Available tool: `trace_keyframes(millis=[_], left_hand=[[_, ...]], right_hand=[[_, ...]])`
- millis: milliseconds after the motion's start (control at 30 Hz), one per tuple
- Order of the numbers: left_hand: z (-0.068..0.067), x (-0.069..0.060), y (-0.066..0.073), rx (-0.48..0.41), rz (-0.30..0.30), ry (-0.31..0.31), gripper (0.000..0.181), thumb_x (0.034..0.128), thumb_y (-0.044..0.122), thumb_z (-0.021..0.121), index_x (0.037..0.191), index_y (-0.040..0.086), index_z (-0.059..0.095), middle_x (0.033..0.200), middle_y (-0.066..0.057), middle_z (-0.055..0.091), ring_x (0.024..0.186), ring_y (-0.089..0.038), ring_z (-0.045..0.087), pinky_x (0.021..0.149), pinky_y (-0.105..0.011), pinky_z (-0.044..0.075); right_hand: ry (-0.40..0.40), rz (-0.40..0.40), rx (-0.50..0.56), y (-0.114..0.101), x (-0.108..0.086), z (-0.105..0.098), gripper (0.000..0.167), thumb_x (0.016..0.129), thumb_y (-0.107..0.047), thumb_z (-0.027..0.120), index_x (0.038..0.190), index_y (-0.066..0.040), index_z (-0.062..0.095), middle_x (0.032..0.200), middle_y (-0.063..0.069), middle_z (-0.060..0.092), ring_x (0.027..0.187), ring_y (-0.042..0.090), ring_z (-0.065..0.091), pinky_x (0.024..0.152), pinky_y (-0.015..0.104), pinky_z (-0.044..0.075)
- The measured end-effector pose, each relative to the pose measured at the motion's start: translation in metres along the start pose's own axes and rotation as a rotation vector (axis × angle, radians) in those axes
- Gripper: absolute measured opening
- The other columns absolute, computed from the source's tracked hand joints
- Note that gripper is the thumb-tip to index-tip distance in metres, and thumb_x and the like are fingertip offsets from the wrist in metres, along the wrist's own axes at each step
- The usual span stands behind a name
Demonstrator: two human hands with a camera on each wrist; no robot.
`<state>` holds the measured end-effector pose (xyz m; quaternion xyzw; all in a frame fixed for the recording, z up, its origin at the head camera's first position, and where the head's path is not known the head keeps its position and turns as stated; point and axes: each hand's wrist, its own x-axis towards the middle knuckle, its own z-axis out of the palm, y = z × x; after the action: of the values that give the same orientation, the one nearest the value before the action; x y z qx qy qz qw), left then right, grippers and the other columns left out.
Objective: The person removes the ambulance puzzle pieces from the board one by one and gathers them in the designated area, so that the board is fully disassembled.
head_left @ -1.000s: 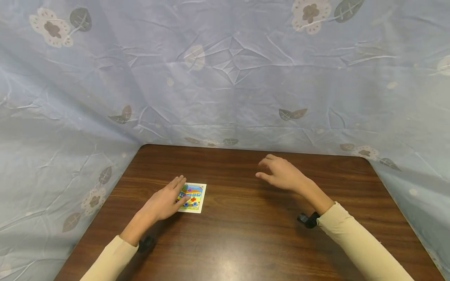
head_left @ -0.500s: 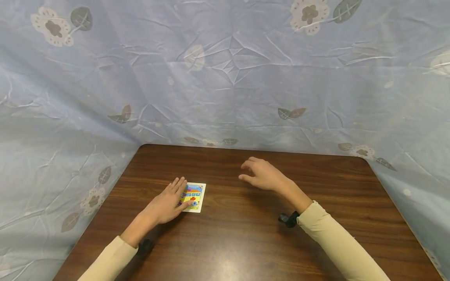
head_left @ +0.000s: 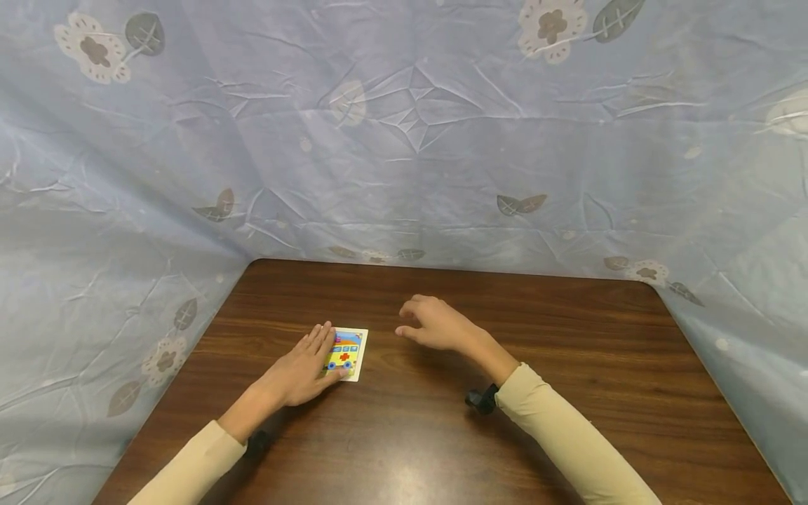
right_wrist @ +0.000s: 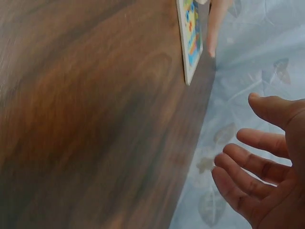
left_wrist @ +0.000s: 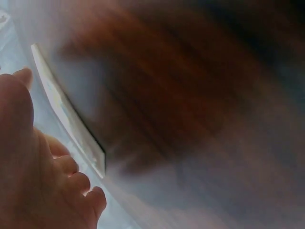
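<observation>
A small square picture board [head_left: 355, 349] with a white border and a cartoon of a yellow ambulance with a red cross lies flat on the table, left of centre. My left hand [head_left: 293, 374] is over its left part with fingers straight, hiding that side. In the left wrist view the board [left_wrist: 71, 119] appears edge-on beyond the fingers [left_wrist: 66, 164]; contact is hard to tell. To the board's right, my right hand [head_left: 438, 325] hovers above the table, fingers loosely bent and holding nothing. The right wrist view shows its fingers [right_wrist: 252, 162] spread apart.
The brown wood-grain table [head_left: 404, 421] extends around both hands. A pale blue floral cloth [head_left: 410, 175] hangs behind it and along the sides. Dark devices, such as the right wrist's camera [head_left: 481, 400], sit under both wrists.
My right hand has moved left across the table, nearer the board. The left hand has shifted slightly over the board, which stays almost in place.
</observation>
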<state>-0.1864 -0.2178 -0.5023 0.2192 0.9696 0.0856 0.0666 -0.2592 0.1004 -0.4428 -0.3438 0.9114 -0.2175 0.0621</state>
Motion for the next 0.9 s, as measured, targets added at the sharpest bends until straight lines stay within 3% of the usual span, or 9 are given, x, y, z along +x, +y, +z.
trace_keyframes(millis=[400,633,900], left_hand=[[0.006,0.004,-0.003,0.016,0.018,-0.017,0.092,0.1073,0.064,0.042,0.166,-0.003,0.018,0.176,-0.023,0.011,0.164,-0.042,0.015,0.132,-0.061,0.021],[0.004,0.006,-0.002,0.018,0.022,-0.021,0.088,0.1086,0.060,0.043,0.165,-0.004,0.020,0.176,-0.024,0.013,0.164,-0.043,0.015,0.132,-0.062,0.020],[0.003,0.008,-0.002,0.027,0.031,-0.040,0.087,0.1091,0.059,0.043,0.165,-0.004,0.020,0.176,-0.023,0.012,0.164,-0.043,0.014,0.133,-0.062,0.018]], right_hand=[[-0.051,-0.021,0.026,-0.024,0.029,0.033,0.043,0.102,-0.034,0.070,0.132,-0.003,0.069,0.128,0.009,0.071,0.116,0.024,0.069,0.102,0.038,0.060],[-0.015,-0.012,-0.012,-0.031,0.042,0.052,0.034,0.100,-0.032,0.073,0.122,-0.006,0.075,0.118,0.006,0.074,0.109,0.022,0.064,0.099,0.037,0.057],[-0.016,-0.005,-0.031,-0.035,0.051,0.069,0.039,0.098,-0.031,0.076,0.125,-0.004,0.074,0.120,0.005,0.077,0.108,0.018,0.065,0.104,0.035,0.052]])
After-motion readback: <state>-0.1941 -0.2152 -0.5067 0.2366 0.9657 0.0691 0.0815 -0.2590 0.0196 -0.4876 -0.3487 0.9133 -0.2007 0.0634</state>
